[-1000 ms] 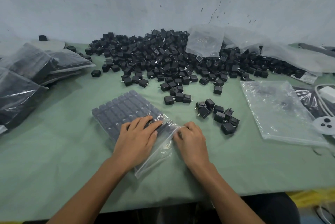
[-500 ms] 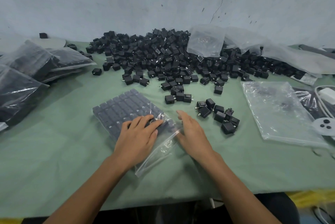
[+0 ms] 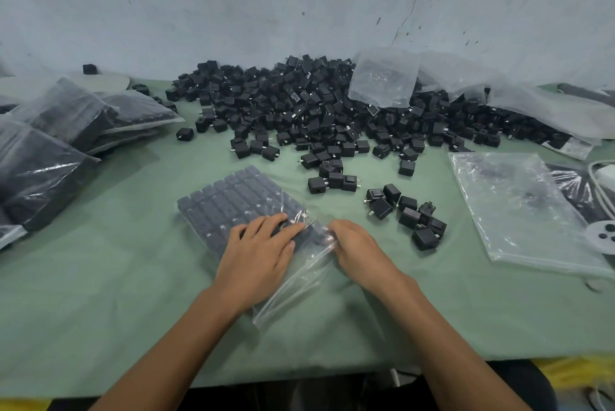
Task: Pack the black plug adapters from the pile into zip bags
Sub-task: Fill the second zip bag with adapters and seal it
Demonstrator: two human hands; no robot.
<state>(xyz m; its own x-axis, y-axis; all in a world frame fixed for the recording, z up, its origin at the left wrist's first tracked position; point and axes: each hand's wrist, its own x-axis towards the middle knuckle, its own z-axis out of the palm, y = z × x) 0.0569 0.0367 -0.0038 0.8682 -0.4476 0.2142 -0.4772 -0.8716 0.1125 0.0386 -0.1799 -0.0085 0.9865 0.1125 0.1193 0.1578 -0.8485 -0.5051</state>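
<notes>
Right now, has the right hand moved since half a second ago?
Yes. The right hand has drawn back toward the person, away from the loose adapters, to the edge of the zip bag.

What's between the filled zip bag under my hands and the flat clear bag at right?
A small cluster of loose black plug adapters on green cloth; head view.

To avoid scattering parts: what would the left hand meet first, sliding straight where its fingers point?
Probably the small cluster of loose adapters just beyond the zip bag the left hand presses.
</notes>
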